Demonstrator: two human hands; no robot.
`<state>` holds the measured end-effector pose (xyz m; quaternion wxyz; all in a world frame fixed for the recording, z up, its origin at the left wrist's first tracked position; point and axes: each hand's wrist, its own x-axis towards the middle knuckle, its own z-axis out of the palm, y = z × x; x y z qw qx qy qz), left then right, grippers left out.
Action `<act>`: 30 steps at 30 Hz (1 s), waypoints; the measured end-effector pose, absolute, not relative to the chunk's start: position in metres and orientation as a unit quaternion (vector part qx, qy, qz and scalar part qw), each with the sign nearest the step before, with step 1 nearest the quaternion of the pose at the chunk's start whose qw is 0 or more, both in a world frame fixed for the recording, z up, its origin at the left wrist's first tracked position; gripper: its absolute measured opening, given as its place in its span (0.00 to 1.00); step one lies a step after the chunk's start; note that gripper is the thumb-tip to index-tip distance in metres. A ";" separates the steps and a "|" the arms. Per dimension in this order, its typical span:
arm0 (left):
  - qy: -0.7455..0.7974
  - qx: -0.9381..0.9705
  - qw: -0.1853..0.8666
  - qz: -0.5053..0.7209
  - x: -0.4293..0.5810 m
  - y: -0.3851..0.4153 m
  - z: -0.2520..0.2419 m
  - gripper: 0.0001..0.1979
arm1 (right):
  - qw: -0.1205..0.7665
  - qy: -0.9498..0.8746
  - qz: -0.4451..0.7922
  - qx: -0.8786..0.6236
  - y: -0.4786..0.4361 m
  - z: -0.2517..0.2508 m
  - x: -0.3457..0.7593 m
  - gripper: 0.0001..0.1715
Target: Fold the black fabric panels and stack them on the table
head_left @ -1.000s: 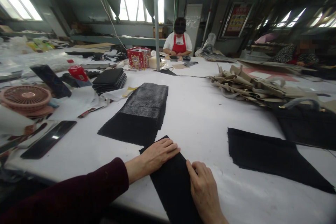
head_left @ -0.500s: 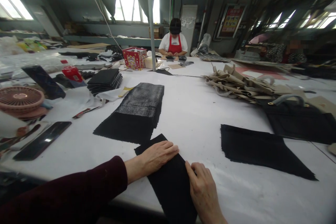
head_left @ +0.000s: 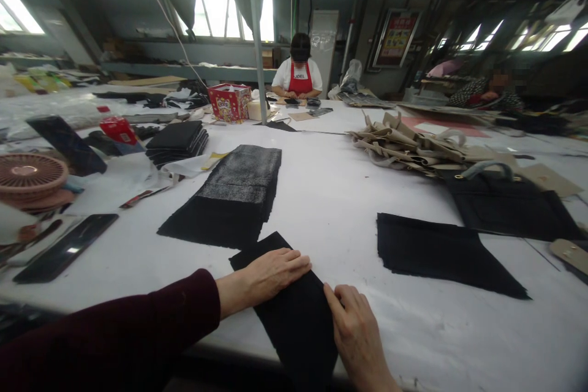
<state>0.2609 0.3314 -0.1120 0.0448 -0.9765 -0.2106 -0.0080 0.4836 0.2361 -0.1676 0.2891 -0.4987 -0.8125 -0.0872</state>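
Observation:
A black fabric piece lies aslant at the table's near edge, its lower end reaching past that edge. My left hand rests flat on its upper part, fingers stretched out together. At the piece's right edge, my right hand is closed, with thumb and forefinger at the cloth and the other fingers curled. Just beyond lies a stack of black fabric pieces, whose upper part has a greyish, speckled surface. Off to the right is another black fabric stack with a slanted end.
Beige bag parts are heaped at the right, beside a black bag panel with a handle. On the left are a phone, a pink fan and folded black pieces. A co-worker sits across the table, behind a pole.
The view has turned slightly to the right, so the table's things appear a little further left. Both hands keep nearly the same places on the fabric.

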 end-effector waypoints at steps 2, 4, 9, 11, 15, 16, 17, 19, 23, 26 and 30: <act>-0.212 -0.976 0.037 0.004 0.263 0.330 -0.112 0.24 | 0.289 -0.813 -0.089 -0.497 0.235 -0.167 0.485 0.20; -0.218 -0.975 0.035 0.017 0.265 0.328 -0.112 0.25 | 0.286 -0.815 -0.091 -0.496 0.235 -0.167 0.487 0.20; -0.227 -0.972 0.047 0.037 0.273 0.321 -0.109 0.28 | 0.280 -0.817 -0.098 -0.494 0.233 -0.167 0.492 0.19; -0.230 -0.971 0.052 0.035 0.276 0.319 -0.109 0.27 | 0.278 -0.817 -0.098 -0.496 0.232 -0.166 0.493 0.19; -0.213 -0.976 0.037 0.017 0.281 0.317 -0.108 0.23 | 0.269 -0.815 -0.101 -0.503 0.229 -0.164 0.494 0.20; -0.207 -0.978 0.026 0.016 0.282 0.317 -0.108 0.22 | 0.266 -0.815 -0.100 -0.506 0.228 -0.163 0.495 0.20; -0.203 -0.979 0.016 0.019 0.283 0.316 -0.108 0.22 | 0.265 -0.815 -0.099 -0.507 0.227 -0.163 0.495 0.20; -0.201 -0.979 0.006 0.033 0.286 0.314 -0.108 0.23 | 0.264 -0.814 -0.096 -0.508 0.226 -0.163 0.496 0.20; -0.218 -0.974 0.016 0.057 0.293 0.310 -0.109 0.28 | 0.259 -0.812 -0.092 -0.515 0.223 -0.161 0.499 0.18; -0.207 -0.977 0.025 0.050 0.297 0.309 -0.113 0.27 | 0.250 -0.807 -0.089 -0.527 0.220 -0.158 0.500 0.18; -0.188 -0.981 0.009 0.035 0.299 0.307 -0.123 0.28 | 0.240 -0.797 -0.092 -0.546 0.215 -0.153 0.500 0.18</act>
